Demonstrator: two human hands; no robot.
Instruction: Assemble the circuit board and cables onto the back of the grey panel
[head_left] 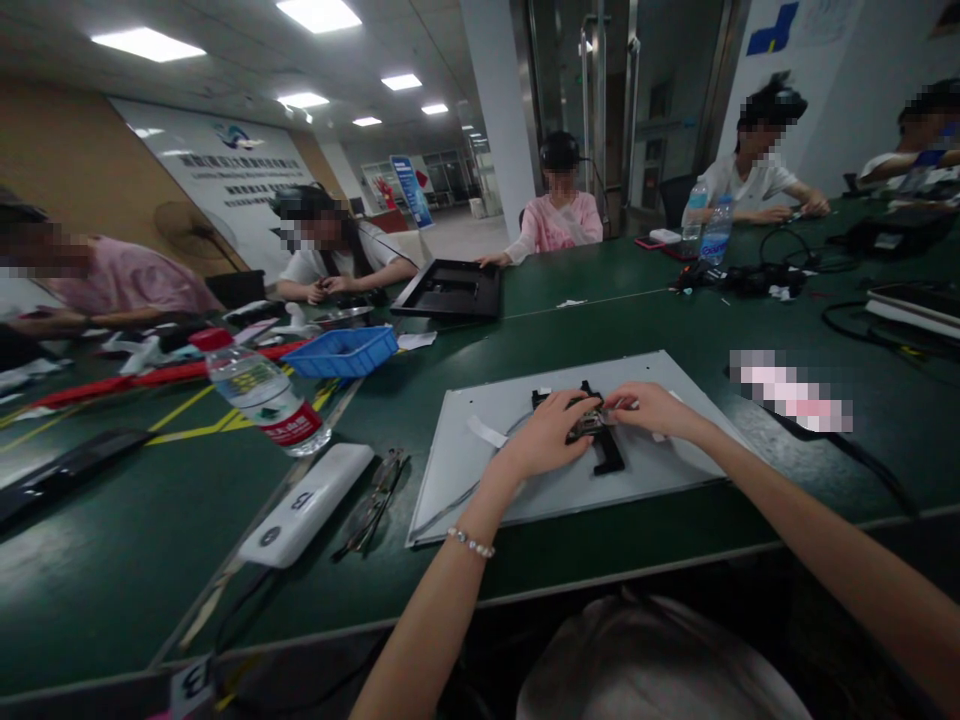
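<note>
A grey flat panel (480,470) lies on the green table in front of me, with a black bracket (607,455) and a small circuit board (589,425) at its middle. My left hand (551,432) rests on the panel, its fingers curled onto the left side of the small board. My right hand (649,408) comes from the right, its fingers pinched together at the board's right end; what they pinch is too small to name. A white tape strip (486,432) and a thin cable (450,500) lie on the panel's left half.
A water bottle (262,392), a white power bank (307,505) and folded glasses (371,508) lie to my left. A blue tray (343,352) and a black monitor frame (450,290) sit farther back. Several people sit around the table. Cables and bottles (716,235) lie at the right.
</note>
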